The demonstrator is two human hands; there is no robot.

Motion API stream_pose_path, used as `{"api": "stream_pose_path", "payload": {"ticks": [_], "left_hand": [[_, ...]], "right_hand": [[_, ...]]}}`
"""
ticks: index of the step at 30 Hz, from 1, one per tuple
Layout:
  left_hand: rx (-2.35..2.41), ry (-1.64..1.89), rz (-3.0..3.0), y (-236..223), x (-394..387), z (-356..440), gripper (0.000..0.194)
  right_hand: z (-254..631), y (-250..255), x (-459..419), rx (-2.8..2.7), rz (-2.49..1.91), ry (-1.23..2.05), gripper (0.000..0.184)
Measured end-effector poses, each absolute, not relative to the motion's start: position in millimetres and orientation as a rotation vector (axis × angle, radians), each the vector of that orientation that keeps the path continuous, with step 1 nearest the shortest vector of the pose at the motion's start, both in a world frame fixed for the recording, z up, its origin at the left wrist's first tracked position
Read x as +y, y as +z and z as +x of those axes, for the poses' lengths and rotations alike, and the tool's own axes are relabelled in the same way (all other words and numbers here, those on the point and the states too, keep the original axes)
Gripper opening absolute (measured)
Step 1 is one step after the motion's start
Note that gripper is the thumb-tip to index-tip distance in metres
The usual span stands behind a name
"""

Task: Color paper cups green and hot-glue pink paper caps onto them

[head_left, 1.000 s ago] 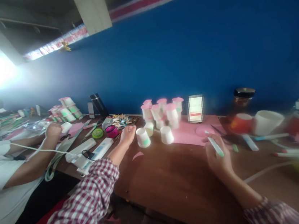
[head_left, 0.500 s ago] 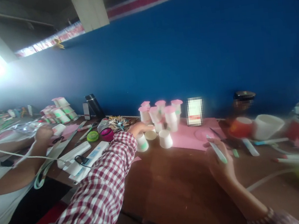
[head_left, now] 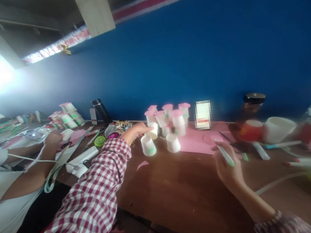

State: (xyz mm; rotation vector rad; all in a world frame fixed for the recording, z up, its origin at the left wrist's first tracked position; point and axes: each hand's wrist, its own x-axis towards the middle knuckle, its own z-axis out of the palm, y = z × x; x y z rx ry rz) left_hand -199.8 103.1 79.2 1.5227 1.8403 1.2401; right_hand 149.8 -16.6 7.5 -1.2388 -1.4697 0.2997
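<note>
In the head view, the left hand [head_left: 136, 133] is gripping a tilted white cup [head_left: 153, 130], while a cup with a green patch [head_left: 148, 146] is standing just in front of it, a plain cup [head_left: 173, 143] nearby, and pink-topped cups [head_left: 178, 121] are crowding close to its right. The right hand [head_left: 229, 166] is holding a green-ended pen [head_left: 224, 154] by the pink paper [head_left: 192, 142]. Compared with half a second ago, the gripped cup is showing its side instead of its round end.

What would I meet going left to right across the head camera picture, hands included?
Stacked cups, black flask, left hand, plain white cup, right hand holding slim pale tool, red container, white container.
</note>
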Motion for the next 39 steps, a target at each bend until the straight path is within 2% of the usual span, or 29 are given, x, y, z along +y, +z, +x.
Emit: {"api": "stream_pose_path", "payload": {"ticks": [5, 9, 13, 21, 25, 29, 33, 34, 37, 39], "left_hand": [[1.766, 1.297, 1.512, 87.1, 66.6, -210.2, 0.044], [1.751, 1.44, 1.498, 57.3, 31.8, -211.7, 0.055], [1.759, 1.529, 1.504, 28.2, 9.2, -207.1, 0.052], [1.681, 1.459, 1.588, 13.1, -1.3, -194.6, 0.067], [1.767, 1.579, 1.433, 2.2, -15.1, -191.2, 0.075], [2.148, 1.64, 1.644, -5.5, -41.0, -172.8, 0.068], [1.786, 1.38, 1.939, -8.2, -49.6, -133.3, 0.039], [1.743, 1.321, 1.941, -8.3, -45.4, -121.6, 0.039], [1.751, 1.289, 1.693, -6.7, -19.6, -88.9, 0.061], [1.834, 1.335, 1.416, -4.2, 1.3, -72.8, 0.066]], "right_hand": [[149.3, 8.0, -17.9, -1.445, -1.219, 0.332, 0.028], [149.4, 8.4, -19.3, -1.471, -1.212, 0.337, 0.026], [150.0, 8.6, -19.4, -1.495, -1.201, 0.32, 0.026], [150.3, 7.3, -17.8, -1.486, -1.197, 0.311, 0.026], [150.5, 5.1, -17.0, -1.492, -1.177, 0.328, 0.023], [150.0, 4.4, -16.2, -1.49, -1.184, 0.322, 0.022], [148.8, 4.4, -16.3, -1.508, -1.177, 0.32, 0.022], [148.5, 4.5, -16.5, -1.514, -1.176, 0.314, 0.023], [148.3, 5.4, -17.3, -1.533, -1.193, 0.293, 0.025], [148.5, 5.9, -17.5, -1.543, -1.216, 0.291, 0.025]]}}
